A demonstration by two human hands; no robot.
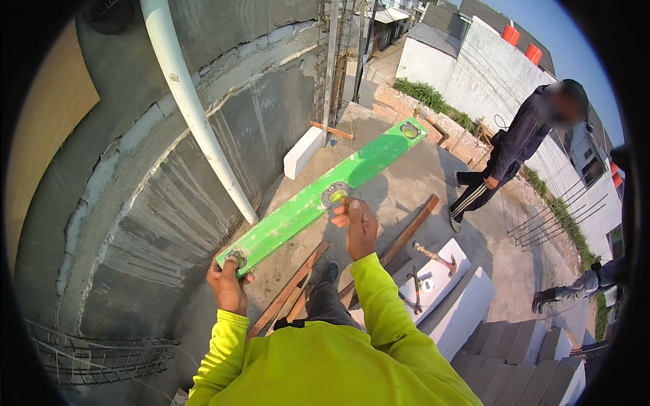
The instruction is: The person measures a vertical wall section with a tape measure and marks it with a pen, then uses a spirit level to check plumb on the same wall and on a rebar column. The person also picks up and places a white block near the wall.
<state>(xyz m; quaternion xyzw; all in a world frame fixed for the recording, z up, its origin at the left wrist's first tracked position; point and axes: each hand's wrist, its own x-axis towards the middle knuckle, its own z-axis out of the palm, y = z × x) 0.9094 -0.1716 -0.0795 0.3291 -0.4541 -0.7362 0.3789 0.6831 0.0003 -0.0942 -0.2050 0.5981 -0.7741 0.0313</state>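
Observation:
A long green spirit level (284, 223) is held up in front of me, slanting from lower left to upper right. My left hand (229, 291) is closed around its near left end, with the thumb by the end vial. At the round middle vial, my right hand (359, 230) has its fingers bent and pinched against the level's lower edge; the fingertips partly cover the vial. Nothing touches the far right end. Below my right hand, a hammer (437, 257) and a dark, red-handled tool (416, 291) lie on a pale block (447, 274).
A white pipe (189, 101) leans along the grey plastered wall (156, 250) at left. Wooden beams (414, 229) cross the floor near my feet. Stacked blocks (508, 352) fill the lower right. One person (518, 139) stands at right; another's leg (575, 287) shows lower down.

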